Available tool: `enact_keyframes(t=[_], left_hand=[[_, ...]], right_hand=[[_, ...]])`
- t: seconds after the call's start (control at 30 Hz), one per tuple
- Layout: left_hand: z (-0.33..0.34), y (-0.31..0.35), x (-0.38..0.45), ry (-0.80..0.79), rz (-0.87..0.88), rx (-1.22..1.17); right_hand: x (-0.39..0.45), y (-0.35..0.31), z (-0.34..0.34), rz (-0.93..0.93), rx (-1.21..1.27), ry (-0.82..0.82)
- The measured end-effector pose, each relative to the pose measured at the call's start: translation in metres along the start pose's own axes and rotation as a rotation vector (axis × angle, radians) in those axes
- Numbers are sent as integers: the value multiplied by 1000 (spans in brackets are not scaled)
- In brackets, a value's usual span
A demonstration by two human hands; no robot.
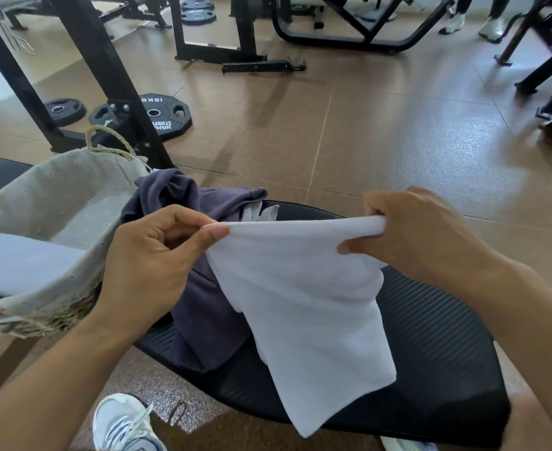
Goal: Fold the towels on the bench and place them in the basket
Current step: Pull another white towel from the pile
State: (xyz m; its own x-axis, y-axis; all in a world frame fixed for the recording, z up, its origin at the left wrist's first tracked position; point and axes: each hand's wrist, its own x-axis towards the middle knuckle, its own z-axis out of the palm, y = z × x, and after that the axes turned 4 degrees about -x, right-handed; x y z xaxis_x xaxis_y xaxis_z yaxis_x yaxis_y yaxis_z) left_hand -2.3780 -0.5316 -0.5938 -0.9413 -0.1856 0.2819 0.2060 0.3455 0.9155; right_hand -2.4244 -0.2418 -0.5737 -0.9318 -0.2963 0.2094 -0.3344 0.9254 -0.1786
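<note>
A white towel (304,297) hangs above the black bench (437,359), stretched between both hands. My left hand (151,258) pinches its top left corner. My right hand (417,232) grips the bunched top right corner. The towel's lower end drapes down over the bench's near edge. A dark purple towel (200,307) lies crumpled on the bench behind and to the left of the white one. The woven basket (50,203) with a pale cloth lining stands at the left, and a folded light grey towel (24,265) lies inside it.
Black weight plates (161,113) lie on the brown floor behind the basket, beside a black rack frame (105,70). More gym machine frames (343,30) stand farther back. A person's white shoes (473,24) show at top right. My own sneaker (122,424) is below the bench.
</note>
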Motion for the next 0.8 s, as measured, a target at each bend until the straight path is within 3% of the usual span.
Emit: enact_keyframes(t=[0.13, 0.27, 0.37, 0.5, 0.67, 0.8], left_hand=[[0, -3, -2, -63, -29, -6], [1, -10, -6, -236, -66, 54], [3, -11, -5, -179, -62, 86], [3, -14, -3, -137, -104, 7], [8, -13, -6, -171, -88, 18], [7, -15, -7, -158, -74, 39]], right_hand=[[2, -2, -4, -12, 80, 58], [-5, 9, 5, -25, 313, -334], [-10, 15, 10, -50, 269, -516], [-14, 18, 16, -24, 276, -547], [-15, 15, 20, -45, 272, -462], [-13, 10, 29, -120, 185, -515]])
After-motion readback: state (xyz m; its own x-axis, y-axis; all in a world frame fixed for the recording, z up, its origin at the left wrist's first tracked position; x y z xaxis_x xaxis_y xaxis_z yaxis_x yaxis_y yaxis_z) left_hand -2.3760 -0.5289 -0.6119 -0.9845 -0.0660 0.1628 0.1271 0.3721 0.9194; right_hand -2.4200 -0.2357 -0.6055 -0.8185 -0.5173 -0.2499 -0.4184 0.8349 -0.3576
